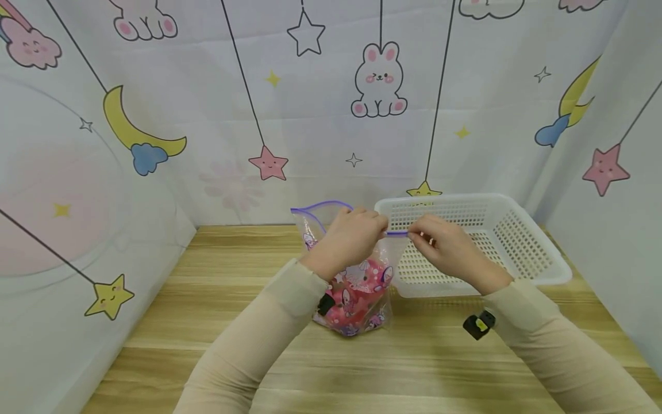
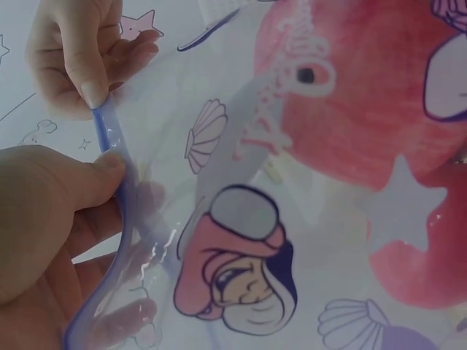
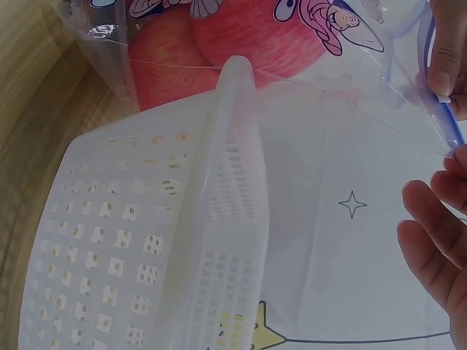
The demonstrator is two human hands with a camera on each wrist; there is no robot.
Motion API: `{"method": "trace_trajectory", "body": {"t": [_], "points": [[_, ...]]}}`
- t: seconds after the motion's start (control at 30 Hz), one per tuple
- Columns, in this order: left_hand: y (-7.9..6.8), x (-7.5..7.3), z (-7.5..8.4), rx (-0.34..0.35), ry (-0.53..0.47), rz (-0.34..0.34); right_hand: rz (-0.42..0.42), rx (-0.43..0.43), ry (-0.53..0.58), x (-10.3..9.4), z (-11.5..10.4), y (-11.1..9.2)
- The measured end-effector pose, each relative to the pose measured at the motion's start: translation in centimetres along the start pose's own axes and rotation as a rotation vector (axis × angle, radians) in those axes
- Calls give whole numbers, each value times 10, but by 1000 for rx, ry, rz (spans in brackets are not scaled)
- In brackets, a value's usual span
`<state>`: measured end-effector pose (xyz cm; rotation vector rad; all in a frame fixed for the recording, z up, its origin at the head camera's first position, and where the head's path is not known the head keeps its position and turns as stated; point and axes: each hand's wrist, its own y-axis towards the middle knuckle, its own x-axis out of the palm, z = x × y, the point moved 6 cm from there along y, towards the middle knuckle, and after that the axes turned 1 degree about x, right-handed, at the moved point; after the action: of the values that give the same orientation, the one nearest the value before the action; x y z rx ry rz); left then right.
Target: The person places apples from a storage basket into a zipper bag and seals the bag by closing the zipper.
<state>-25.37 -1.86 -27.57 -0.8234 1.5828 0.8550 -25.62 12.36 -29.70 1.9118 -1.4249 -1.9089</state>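
A clear zip-lock bag (image 1: pixel 380 319) with pink cartoon prints stands on the wooden table, with red round fruits (image 2: pixel 343 124) that look like apples inside. Its purple zip strip (image 1: pixel 397 234) runs between both hands. My left hand (image 1: pixel 354 236) pinches the strip near the bag's middle, thumb on top in the left wrist view. At the strip's right end, my right hand (image 1: pixel 447 250) pinches it between thumb and forefinger, with the other fingers loosely bent. Left of my left hand, the bag's mouth gapes between two purple edges.
A white perforated plastic basket (image 1: pixel 543 247) sits on the table right behind the bag, under and beyond my right hand. A white curtain (image 1: pixel 331 132) with cartoon prints hangs behind the wooden table (image 1: pixel 233 247) and along its sides.
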Motion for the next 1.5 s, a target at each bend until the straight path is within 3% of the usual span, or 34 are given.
{"method": "trace_trajectory", "body": {"t": [0.97, 1.5], "points": [[-5, 2, -7, 4, -17, -4, -6, 42, 8, 2, 1, -1], [-7, 1, -10, -5, -6, 7, 16, 22, 14, 2, 3, -3]]}}
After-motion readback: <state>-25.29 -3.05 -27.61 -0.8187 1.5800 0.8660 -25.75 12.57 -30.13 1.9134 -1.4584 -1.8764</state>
